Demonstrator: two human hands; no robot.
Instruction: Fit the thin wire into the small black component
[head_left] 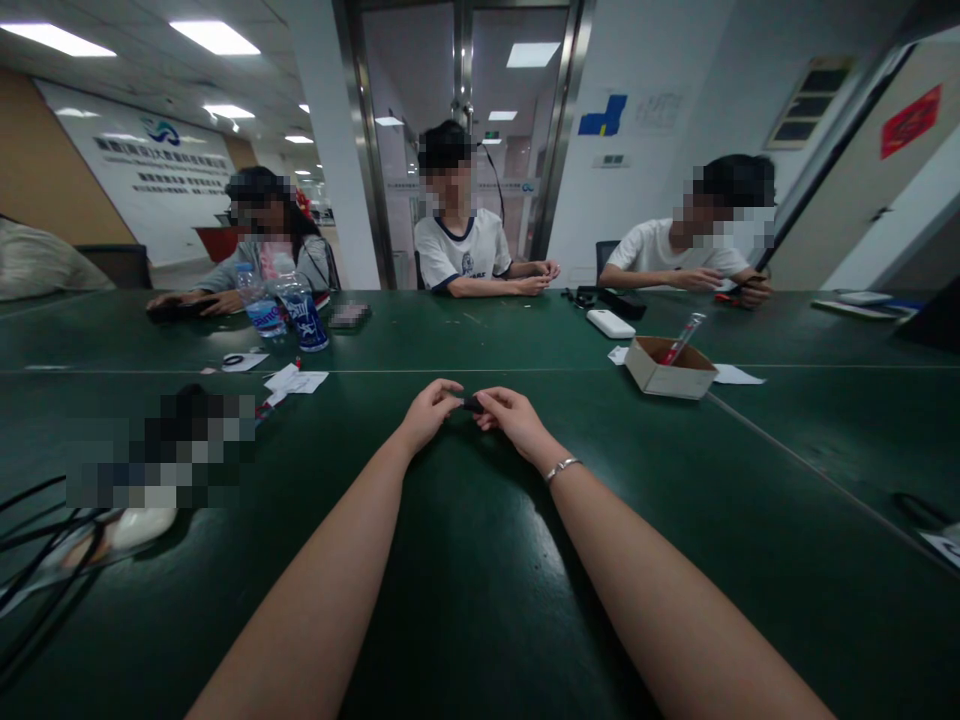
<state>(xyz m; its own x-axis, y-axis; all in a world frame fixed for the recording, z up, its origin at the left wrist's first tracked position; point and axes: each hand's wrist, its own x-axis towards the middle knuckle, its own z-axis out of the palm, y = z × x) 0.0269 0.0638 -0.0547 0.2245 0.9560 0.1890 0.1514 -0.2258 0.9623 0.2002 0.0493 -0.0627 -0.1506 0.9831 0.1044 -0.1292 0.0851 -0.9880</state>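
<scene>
My left hand (429,410) and my right hand (510,415) meet over the middle of the dark green table (480,560). Both pinch a small black object (472,404) held between their fingertips, just above the tabletop. What the object is I cannot make out. A silver bracelet (562,467) sits on my right wrist. Both forearms stretch forward from the near edge.
An open cardboard box (667,368) with a red-and-white pen stands to the right, paper slips beside it. Two water bottles (300,310) and paper scraps lie at the left. Black cables (37,560) trail at the near left. Three people sit across the table.
</scene>
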